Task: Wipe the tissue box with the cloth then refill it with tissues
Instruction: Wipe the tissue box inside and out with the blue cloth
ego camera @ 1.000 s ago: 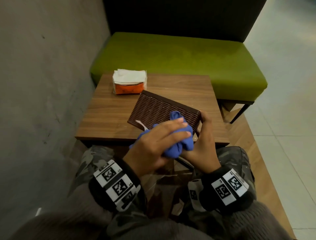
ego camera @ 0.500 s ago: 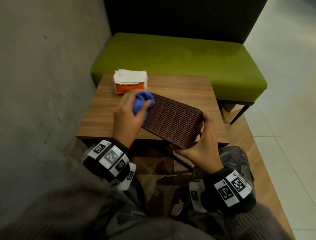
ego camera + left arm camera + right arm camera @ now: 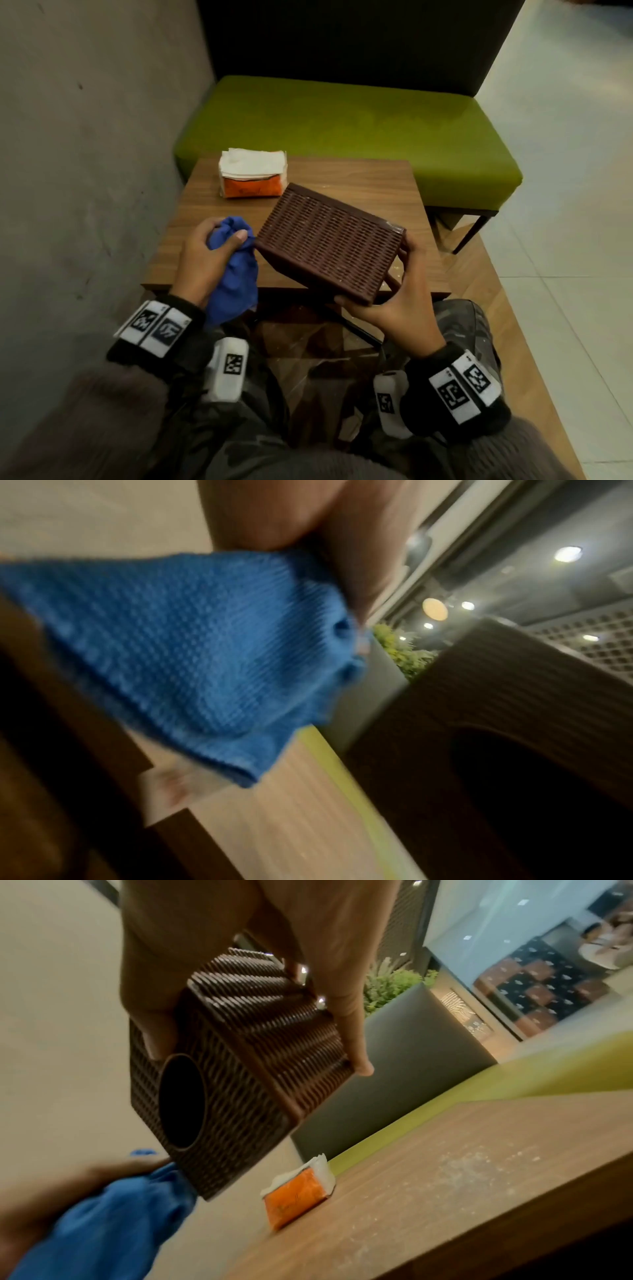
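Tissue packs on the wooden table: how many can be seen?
1. The orange tissue pack lies at the far left corner of the table, apart from the tissue box held in the right hand. Others may be hidden behind the box.

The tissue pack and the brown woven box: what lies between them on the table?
Only bare wooden table, as the head view shows; the tissue pack and the lifted tissue box stand apart.
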